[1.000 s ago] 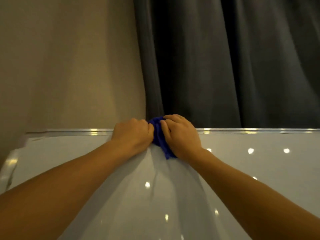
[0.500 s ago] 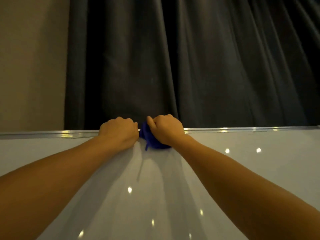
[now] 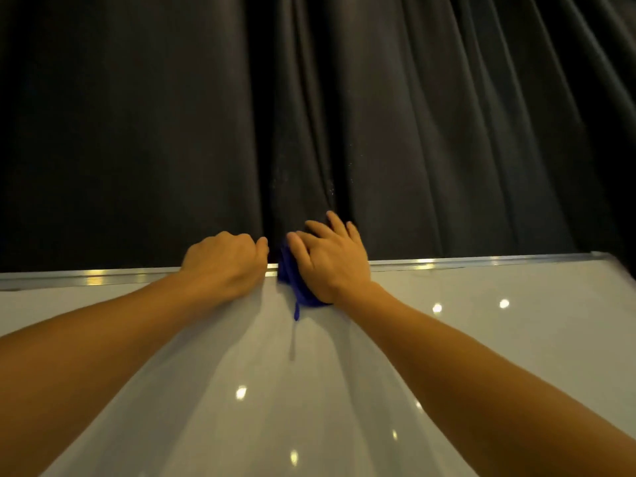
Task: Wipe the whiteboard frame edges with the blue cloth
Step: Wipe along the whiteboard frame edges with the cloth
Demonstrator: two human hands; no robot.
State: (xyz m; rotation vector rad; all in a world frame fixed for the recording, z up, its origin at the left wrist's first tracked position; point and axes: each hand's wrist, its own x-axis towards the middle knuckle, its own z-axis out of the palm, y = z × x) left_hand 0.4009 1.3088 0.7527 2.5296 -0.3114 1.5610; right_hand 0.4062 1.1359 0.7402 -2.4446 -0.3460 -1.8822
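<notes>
Right hand [image 3: 332, 261]: fingers [image 3: 335, 223] spread and draped over the top frame edge [image 3: 464, 262], palm pressing the bunched blue cloth [image 3: 298, 287] against the rail and the uppermost strip of the whiteboard [image 3: 516, 339]. The cloth is pinned under the palm, not pinched; one thin tail hangs down over the white surface below the hand.

Left hand [image 3: 225, 261]: fingers curled into a loose fist on the same top edge, just beside the cloth on its left. Whether it grips a corner of the cloth cannot be told (the knuckles hide the contact).

Location of the task item: on the top frame edge, roughly midway along the visible run, between the two hands and mostly under the right one.

Governing relation: the rail's long axis runs left to right across the view, and the cloth sits directly on it. The board's upper right corner is in view at the far right; a bare stretch of rail lies between it and the right hand. The right hand is the nearer one to that stretch.

Assessment: the top edge is being wiped. Travel should follow the rail, with downward pressure maintained so the cloth does not roll off behind, toward the dark curtain [image 3: 447, 132].
</notes>
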